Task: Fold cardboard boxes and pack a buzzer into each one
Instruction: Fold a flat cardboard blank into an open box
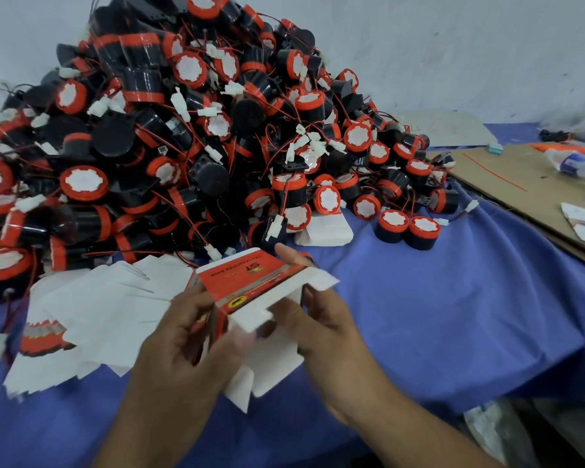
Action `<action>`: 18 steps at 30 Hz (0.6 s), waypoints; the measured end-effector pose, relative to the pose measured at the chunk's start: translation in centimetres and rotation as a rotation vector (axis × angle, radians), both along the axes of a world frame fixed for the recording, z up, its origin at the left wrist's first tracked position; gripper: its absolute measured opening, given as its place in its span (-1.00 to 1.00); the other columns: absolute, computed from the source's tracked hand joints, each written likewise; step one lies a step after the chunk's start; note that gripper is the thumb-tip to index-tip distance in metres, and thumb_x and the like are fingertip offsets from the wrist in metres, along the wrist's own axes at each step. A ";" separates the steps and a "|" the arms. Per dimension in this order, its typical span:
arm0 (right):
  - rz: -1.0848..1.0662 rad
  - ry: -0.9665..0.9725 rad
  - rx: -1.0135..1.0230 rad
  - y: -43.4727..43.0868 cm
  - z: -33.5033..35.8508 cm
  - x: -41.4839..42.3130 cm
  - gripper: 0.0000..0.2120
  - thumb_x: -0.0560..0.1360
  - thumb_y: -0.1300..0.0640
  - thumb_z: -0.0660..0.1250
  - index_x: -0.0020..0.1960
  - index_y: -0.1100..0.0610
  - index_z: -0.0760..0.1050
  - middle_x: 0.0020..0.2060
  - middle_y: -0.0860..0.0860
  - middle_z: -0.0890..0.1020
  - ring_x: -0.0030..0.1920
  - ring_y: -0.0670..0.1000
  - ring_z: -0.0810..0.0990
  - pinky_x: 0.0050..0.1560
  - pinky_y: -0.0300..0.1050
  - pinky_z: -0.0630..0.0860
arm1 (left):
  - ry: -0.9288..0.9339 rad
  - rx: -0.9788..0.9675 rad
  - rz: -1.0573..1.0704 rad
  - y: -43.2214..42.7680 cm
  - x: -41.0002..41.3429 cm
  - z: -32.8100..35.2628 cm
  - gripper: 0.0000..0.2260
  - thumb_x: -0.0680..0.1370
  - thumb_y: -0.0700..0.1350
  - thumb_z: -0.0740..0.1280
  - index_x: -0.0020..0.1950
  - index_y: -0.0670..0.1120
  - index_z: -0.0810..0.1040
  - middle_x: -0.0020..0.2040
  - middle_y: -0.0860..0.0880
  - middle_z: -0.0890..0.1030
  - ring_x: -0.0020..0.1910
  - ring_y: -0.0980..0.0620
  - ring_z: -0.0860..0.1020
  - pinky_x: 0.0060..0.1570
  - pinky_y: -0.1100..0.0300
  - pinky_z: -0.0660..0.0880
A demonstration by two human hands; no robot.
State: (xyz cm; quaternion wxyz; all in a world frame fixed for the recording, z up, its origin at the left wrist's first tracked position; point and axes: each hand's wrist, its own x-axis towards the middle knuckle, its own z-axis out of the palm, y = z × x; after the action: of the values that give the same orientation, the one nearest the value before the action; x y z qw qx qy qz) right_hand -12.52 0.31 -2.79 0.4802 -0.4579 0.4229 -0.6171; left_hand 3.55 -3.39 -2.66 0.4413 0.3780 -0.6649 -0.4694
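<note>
I hold a red and white cardboard box over the blue cloth, near the table's front. My left hand grips its left side, fingers curled round the red wall. My right hand grips the right side, thumb on a white end flap and fingers behind the box. The white flaps at the near end stand unfolded. A large heap of black and red buzzers with red wires and white plugs fills the back left. Two buzzers stand apart at the heap's right foot.
A spread of flat white box blanks lies at the left under my left hand. A small white stack sits by the heap. A brown cardboard sheet with a plastic bottle lies at the right. Blue cloth covers the table.
</note>
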 end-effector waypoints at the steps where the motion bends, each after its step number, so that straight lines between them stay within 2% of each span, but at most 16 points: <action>1: -0.030 -0.040 0.007 -0.1 -0.1 -0.1 -0.58 0.46 0.00 0.38 0.27 -0.36 0.51 -0.08 0.05 0.66 -0.13 0.00 0.63 -0.11 0.13 0.49 | 0.007 0.045 -0.098 0.2 0.0 -0.1 -0.42 0.14 0.47 0.46 0.14 0.44 0.54 0.13 0.21 0.64 0.06 0.21 0.63 -0.12 0.44 0.52; 3: -0.056 -0.051 0.004 -0.2 -0.1 -0.3 -0.54 0.41 -0.08 0.38 0.29 -0.34 0.51 0.08 0.16 0.65 -0.02 0.06 0.68 0.05 0.25 0.57 | 0.016 0.099 -0.210 0.6 -0.1 -0.4 -0.27 0.07 0.46 0.52 0.22 0.42 0.48 0.17 0.23 0.62 0.13 0.22 0.61 -0.11 0.43 0.53; 5: -0.050 -0.005 -0.009 -0.2 -0.3 -0.4 -0.57 0.47 -0.06 0.36 0.32 -0.32 0.50 0.13 0.22 0.61 0.06 0.17 0.67 0.17 0.31 0.56 | 0.061 0.106 -0.221 0.6 -0.3 -0.7 -0.34 0.14 0.31 0.56 0.23 0.38 0.49 0.19 0.20 0.62 0.17 0.20 0.59 -0.10 0.43 0.54; 8: 0.008 0.036 -0.047 -0.2 -0.4 -0.2 -0.61 0.61 0.13 0.31 0.37 -0.20 0.48 0.05 0.31 0.58 -0.01 0.14 0.62 0.03 0.07 0.57 | 0.070 0.099 -0.139 -0.2 -0.2 -1.2 -0.44 0.18 0.17 0.52 0.16 0.38 0.51 0.16 0.16 0.65 0.18 0.12 0.60 -0.13 0.34 0.59; 10: 0.014 0.103 -0.069 -0.1 -0.6 -0.1 -0.65 0.67 0.22 0.25 0.37 -0.11 0.48 -0.01 0.29 0.60 -0.06 0.17 0.58 -0.04 0.12 0.53 | 0.066 0.117 -0.096 -0.5 -0.1 -1.6 -0.47 0.19 0.19 0.49 0.15 0.40 0.50 0.15 0.19 0.65 0.17 0.13 0.61 -0.14 0.27 0.61; 12: 0.005 0.141 -0.067 -0.2 -0.6 0.0 -0.66 0.67 0.20 0.24 0.36 -0.13 0.48 -0.07 0.25 0.60 -0.10 0.17 0.56 -0.06 0.11 0.53 | 0.079 0.134 -0.074 -0.6 -0.1 -1.8 -0.52 0.23 0.22 0.45 0.15 0.40 0.51 0.13 0.20 0.66 0.14 0.15 0.62 -0.16 0.25 0.60; 15: 0.002 0.183 -0.037 0.0 -0.4 0.1 -0.59 0.59 0.07 0.30 0.38 -0.24 0.44 -0.17 0.17 0.57 -0.16 0.10 0.53 -0.15 -0.04 0.50 | 0.081 0.128 -0.014 -0.7 -0.1 -1.8 -0.64 0.32 0.16 0.40 0.10 0.38 0.56 0.03 0.16 0.69 0.02 0.14 0.66 -0.15 0.23 0.54; 18: 0.037 0.155 -0.014 0.2 -0.3 0.3 -0.53 0.56 0.05 0.33 0.38 -0.36 0.39 -0.13 -0.02 0.67 -0.14 -0.05 0.62 -0.15 -0.15 0.54 | 0.128 0.165 0.035 -0.9 0.0 -1.3 -0.70 0.31 0.13 0.38 0.03 0.29 0.63 -0.07 0.06 0.71 -0.09 0.05 0.68 -0.17 0.15 0.54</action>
State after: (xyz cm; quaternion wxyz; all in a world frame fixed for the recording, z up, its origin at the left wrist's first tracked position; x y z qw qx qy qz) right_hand -12.24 0.54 -3.11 0.4541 -0.5156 0.4459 -0.5737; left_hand 3.60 -4.28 -3.92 0.4586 0.3938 -0.5876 -0.5380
